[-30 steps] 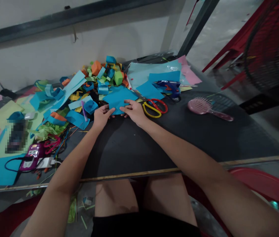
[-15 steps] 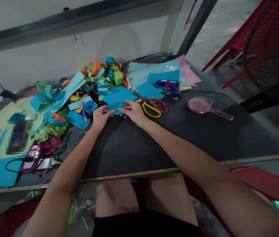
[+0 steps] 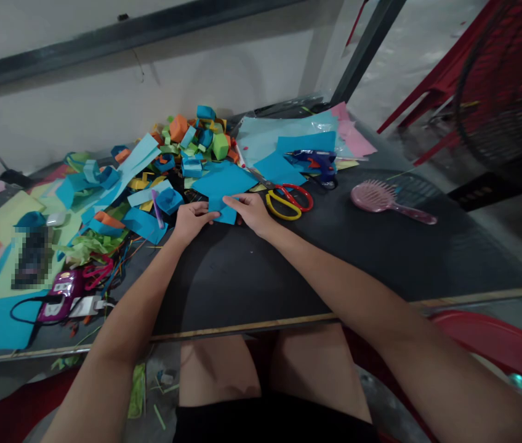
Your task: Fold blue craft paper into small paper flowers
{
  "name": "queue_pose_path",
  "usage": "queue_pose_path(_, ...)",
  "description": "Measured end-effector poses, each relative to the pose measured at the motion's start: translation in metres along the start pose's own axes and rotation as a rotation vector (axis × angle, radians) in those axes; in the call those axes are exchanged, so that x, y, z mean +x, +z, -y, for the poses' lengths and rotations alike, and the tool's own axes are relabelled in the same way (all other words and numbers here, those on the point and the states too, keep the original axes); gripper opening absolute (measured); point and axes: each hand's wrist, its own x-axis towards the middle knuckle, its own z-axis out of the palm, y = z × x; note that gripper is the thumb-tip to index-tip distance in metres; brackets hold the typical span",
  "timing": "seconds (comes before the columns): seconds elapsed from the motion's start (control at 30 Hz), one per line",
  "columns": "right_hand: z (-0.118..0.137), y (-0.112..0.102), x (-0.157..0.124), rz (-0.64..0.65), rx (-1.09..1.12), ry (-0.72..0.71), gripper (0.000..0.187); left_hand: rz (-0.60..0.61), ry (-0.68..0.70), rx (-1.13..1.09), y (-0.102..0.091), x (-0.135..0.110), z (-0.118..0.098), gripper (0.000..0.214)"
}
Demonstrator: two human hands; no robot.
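A blue paper sheet (image 3: pixel 224 183) lies on the dark table (image 3: pixel 335 258), with its near edge folded over. My left hand (image 3: pixel 191 220) pinches the left part of that folded edge. My right hand (image 3: pixel 250 210) presses on the right part with curled fingers. Both hands sit side by side on the paper, thumbs close together. Yellow and red handled scissors (image 3: pixel 289 200) lie just right of my right hand.
A heap of coloured paper pieces and folded boxes (image 3: pixel 182 147) fills the table's back left. A blue glue gun (image 3: pixel 316 163) and a pink hairbrush (image 3: pixel 383 200) lie to the right. A purple device with cable (image 3: pixel 60 295) sits front left. Red chairs (image 3: pixel 450 74) stand beyond.
The near edge of the blue paper has been drawn towards me and folded, and both hands have shifted slightly nearer along it.
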Motion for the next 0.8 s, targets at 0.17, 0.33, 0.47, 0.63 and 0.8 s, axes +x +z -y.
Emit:
queue_pose_path(0.17, -0.0028, -0.0019, 0.0008, -0.002, -0.035, -0.043, 0.057, 0.024, -0.009, -0.016, -0.0002, -0.0003, -0.0018, 0.041)
queue_pose_path(0.33, -0.0077, -0.0025, 0.0037, 0.03, -0.001, 0.004, 0.061, 0.013, -0.028, -0.05, -0.0011, 0.0001, -0.0022, 0.041)
queue_pose_path(0.47, -0.01, -0.003, 0.005, 0.036, -0.01, -0.001, 0.065, 0.022, -0.029, -0.047, -0.0027, 0.0007, -0.0018, 0.041)
queue_pose_path(0.63, -0.0069, -0.004, 0.0042, 0.034, -0.067, -0.029, 0.068, 0.051, -0.036, -0.058, -0.0016, -0.0003, -0.0044, 0.044)
queue_pose_path(0.8, -0.0012, -0.005, 0.0005, 0.108, -0.22, -0.197, 0.063, -0.076, 0.05, 0.09, 0.0023, -0.0021, -0.0021, 0.044)
